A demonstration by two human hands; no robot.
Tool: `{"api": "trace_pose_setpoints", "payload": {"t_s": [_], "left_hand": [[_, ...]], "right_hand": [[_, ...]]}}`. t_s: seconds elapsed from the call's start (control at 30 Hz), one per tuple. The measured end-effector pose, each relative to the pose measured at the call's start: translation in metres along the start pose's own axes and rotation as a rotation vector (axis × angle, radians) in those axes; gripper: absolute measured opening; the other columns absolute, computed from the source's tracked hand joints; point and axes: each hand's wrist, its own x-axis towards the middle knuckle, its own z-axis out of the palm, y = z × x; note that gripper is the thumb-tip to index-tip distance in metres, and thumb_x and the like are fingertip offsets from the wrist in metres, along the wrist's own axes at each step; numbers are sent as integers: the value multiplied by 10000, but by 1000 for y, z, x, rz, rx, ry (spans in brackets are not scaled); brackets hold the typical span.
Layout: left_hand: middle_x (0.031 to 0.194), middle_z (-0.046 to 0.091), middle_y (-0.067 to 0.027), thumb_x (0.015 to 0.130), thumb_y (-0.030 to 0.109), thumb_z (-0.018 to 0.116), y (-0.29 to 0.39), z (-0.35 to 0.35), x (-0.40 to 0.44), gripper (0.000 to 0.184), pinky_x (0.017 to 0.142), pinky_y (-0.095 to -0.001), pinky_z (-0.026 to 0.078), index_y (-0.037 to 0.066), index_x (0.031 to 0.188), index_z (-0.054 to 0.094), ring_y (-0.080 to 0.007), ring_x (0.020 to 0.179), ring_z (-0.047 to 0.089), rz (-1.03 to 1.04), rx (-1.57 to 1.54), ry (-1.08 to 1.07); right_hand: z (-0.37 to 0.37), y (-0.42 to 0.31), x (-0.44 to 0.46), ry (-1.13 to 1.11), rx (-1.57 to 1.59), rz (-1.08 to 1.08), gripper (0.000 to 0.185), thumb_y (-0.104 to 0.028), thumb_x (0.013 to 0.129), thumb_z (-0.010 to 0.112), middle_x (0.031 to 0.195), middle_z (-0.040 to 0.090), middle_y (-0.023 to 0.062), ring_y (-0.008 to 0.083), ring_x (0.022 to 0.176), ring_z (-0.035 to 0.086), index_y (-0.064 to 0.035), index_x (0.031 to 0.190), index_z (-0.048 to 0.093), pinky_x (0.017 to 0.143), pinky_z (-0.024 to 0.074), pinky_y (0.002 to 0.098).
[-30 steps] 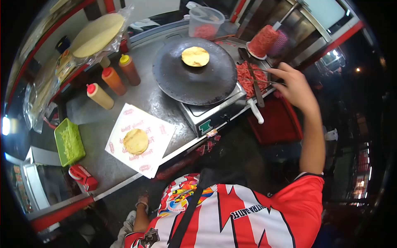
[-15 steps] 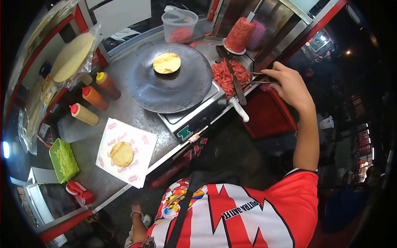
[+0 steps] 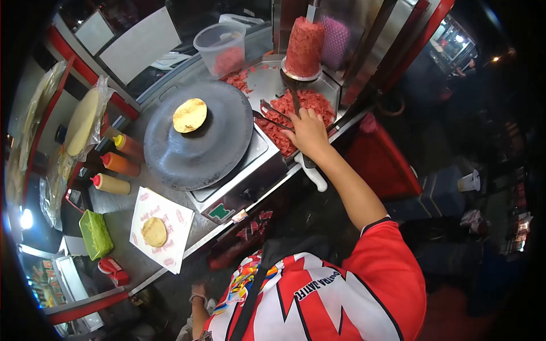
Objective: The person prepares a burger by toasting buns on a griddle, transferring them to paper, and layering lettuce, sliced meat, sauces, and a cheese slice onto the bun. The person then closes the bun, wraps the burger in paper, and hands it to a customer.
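My right hand (image 3: 310, 132) is closed around a pair of dark metal tongs (image 3: 274, 121). Their tips are spread over a heap of shredded red meat (image 3: 318, 105) on a metal tray. A long knife (image 3: 311, 173) with a white handle lies under my forearm, its blade partly hidden. Low in the picture, my left hand (image 3: 199, 288) hangs by my side, small and dim, with a band at the wrist; its fingers are unclear. A round flatbread (image 3: 190, 115) lies on the dark griddle (image 3: 199, 162). Another flatbread (image 3: 154, 232) rests on printed paper (image 3: 176, 241).
A meat cone (image 3: 305, 48) stands upright behind the heap. Near it is a clear tub (image 3: 220, 51) with red meat. Several sauce bottles (image 3: 120, 165) line the counter's left, beside a green container (image 3: 95, 234) of shredded greens. Bagged flatbreads (image 3: 82, 125) sit on a shelf.
My right hand has moved left and inward over the meat heap, bringing the tongs with it. The view has shifted; both flatbreads stay in place.
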Motion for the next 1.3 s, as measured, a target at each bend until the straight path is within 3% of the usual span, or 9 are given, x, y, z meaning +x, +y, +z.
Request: {"api": "trace_pose_setpoints", "payload": {"t_s": [0.23, 0.37, 0.43, 0.47, 0.57, 0.7, 0.83, 1.03, 1.3], "left_hand": [[1226, 670, -166, 888, 277, 604, 25, 5, -40, 297, 980, -445, 510, 102, 1095, 724, -354, 1143, 629, -224, -440, -57], [1149, 712, -160, 892, 264, 570, 28, -23, -61, 321, 918, -395, 538, 78, 1093, 735, -309, 1065, 681, -217, -398, -165], [1119, 729, -152, 896, 261, 563, 22, -30, -63, 325, 889, -372, 552, 71, 1091, 740, -286, 1037, 701, -322, -479, -185], [1110, 731, -151, 898, 273, 573, 15, -31, -62, 324, 889, -371, 552, 72, 1091, 740, -286, 1038, 700, -412, -565, -186], [1134, 720, -153, 914, 334, 595, -4, -48, -54, 336, 881, -387, 549, 85, 1092, 733, -305, 1026, 696, -387, -453, -134], [1152, 701, -179, 916, 352, 593, -101, -9, -32, 333, 905, -418, 535, 89, 1075, 722, -368, 1060, 669, 9, -148, -17], [1117, 711, -170, 902, 328, 613, -142, 18, -29, 315, 874, -412, 545, 83, 1071, 717, -369, 1025, 675, -320, -731, -20], [1165, 695, -174, 920, 301, 561, -187, 42, -52, 320, 908, -444, 536, 99, 1118, 710, -363, 1062, 671, -64, -329, -55], [1229, 673, -164, 918, 185, 508, -210, 79, -20, 355, 965, -441, 535, 138, 1229, 671, -356, 1140, 647, -23, -233, -385]], "right_hand": [[-30, -69, -97, -470, 1023, -320, 160, -214, 877, 704, 813, 610, 115, 324, 775, 639, -58, 913, 699, 693, 508, 423], [103, -52, -198, -1083, 959, 39, 420, -389, 878, 713, 1098, 701, 163, 315, 834, 712, -40, 1111, 721, 783, 550, 402], [135, -75, -219, -1113, 869, 740, 685, -472, 829, 754, 1193, 678, 181, 306, 945, 712, -29, 1328, 600, 852, 550, 399], [158, -90, -238, -1000, 1009, 850, 826, -489, 823, 777, 1085, 707, 169, 212, 868, 713, 6, 1411, 475, 620, 565, 321], [201, -128, -260, -914, 944, 772, 659, -502, 803, 780, 1164, 684, 186, 273, 1056, 677, -24, 1228, 622, 765, 563, 385], [177, -150, -274, -535, 713, 625, 210, -205, 924, 680, 741, 710, 80, 186, 673, 672, 2, 958, 685, 607, 505, 324], [133, -184, -276, -487, 918, 761, 178, -148, 895, 675, 836, 695, 107, 186, 761, 675, 20, 950, 693, 699, 514, 313], [5, -178, -291, -132, 893, 871, 292, -11, 818, 614, 1030, 682, 102, 143, 940, 645, 60, 1098, 660, 834, 525, 295], [-29, -241, -116, 118, 130, -15, 288, -63, 713, 768, 1302, 585, 191, 377, 1162, 588, -17, 918, 571, 978, 492, 435]]}}
